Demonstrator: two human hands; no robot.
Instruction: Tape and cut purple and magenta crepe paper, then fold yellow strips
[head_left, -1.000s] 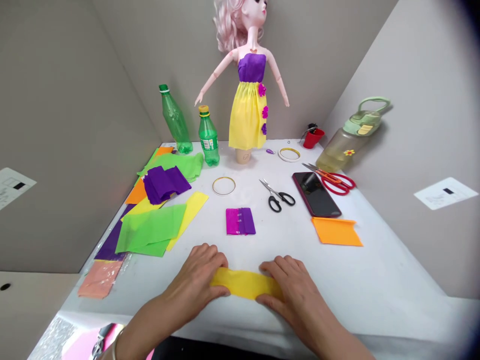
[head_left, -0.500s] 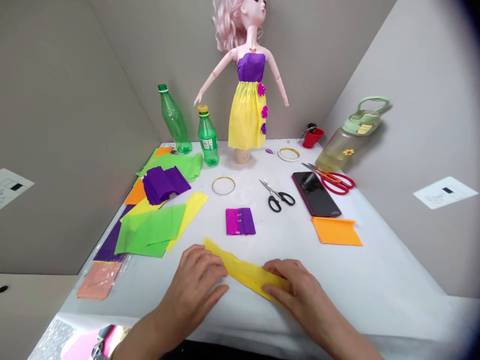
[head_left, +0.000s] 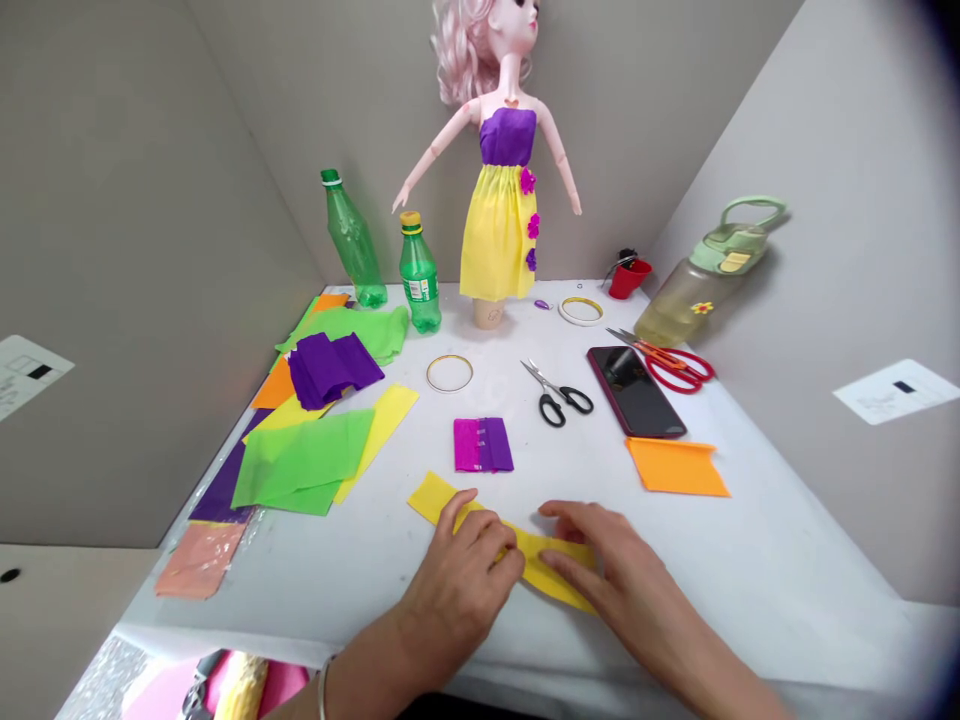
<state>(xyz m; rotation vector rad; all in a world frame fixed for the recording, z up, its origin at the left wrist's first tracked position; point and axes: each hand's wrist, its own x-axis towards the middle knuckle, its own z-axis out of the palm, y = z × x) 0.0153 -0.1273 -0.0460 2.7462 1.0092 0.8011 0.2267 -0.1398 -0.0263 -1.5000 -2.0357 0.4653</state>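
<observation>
A yellow crepe paper strip [head_left: 439,492] lies slantwise on the table in front of me. Bent over its middle, the fingers of my left hand [head_left: 469,575] press it against the tabletop. My right hand [head_left: 611,570] rests at the strip's right end, thumb and forefinger apart with the paper between them; its lower fingers are partly hidden. Just beyond the strip lies a flat magenta and purple packet [head_left: 483,445]. Small black-handled scissors [head_left: 556,393] lie farther back, blades pointing away from me.
Coloured paper sheets [head_left: 300,460] are piled at left. A doll [head_left: 499,230] in a yellow skirt stands behind, beside green bottles [head_left: 420,280]. A tape roll [head_left: 581,311], a phone [head_left: 636,392], red scissors [head_left: 675,368], folded orange paper [head_left: 679,467] and a water bottle [head_left: 686,290] are at right.
My left hand has moved right along the strip, from near its left end to its middle. My right hand's thumb and forefinger have spread apart. The strip lies flatter.
</observation>
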